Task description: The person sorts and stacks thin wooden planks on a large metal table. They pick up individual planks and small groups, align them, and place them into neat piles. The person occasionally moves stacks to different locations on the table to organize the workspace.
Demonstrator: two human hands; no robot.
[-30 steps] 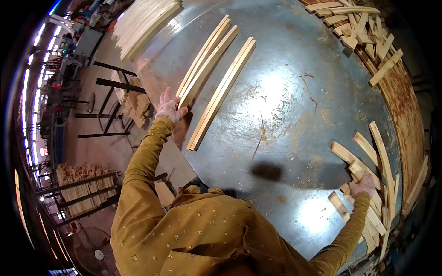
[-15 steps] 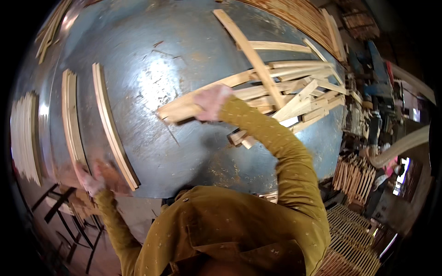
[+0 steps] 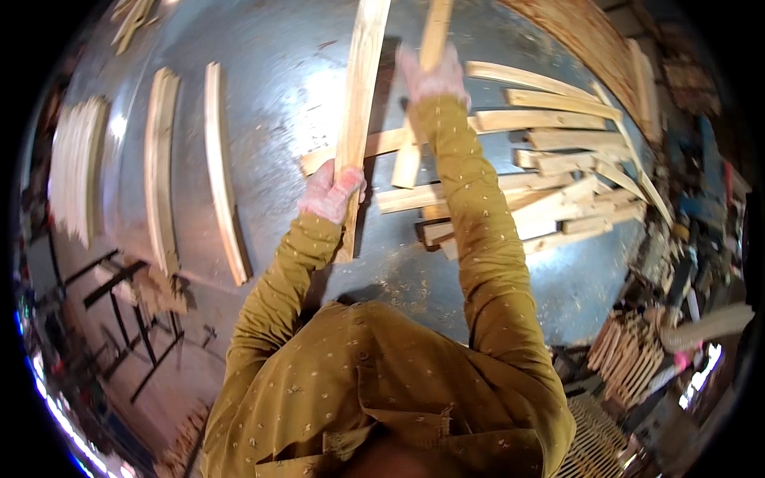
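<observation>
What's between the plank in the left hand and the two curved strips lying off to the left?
Only bare metal table in the head view: nothing lies between the plank held in the left hand and the nearer curved strip.

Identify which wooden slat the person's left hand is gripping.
The long pale slat rising toward the top edge: the left hand is wrapped around it near its lower end, unlike the slats lying loose on the grey table.

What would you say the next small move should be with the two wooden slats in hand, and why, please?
Probably carry both over to the left and lay them down. The left hand grips a long slat raised off the metal table, and the right hand holds a second slat above the loose pile, while two slats already lie sorted side by side at left.
</observation>
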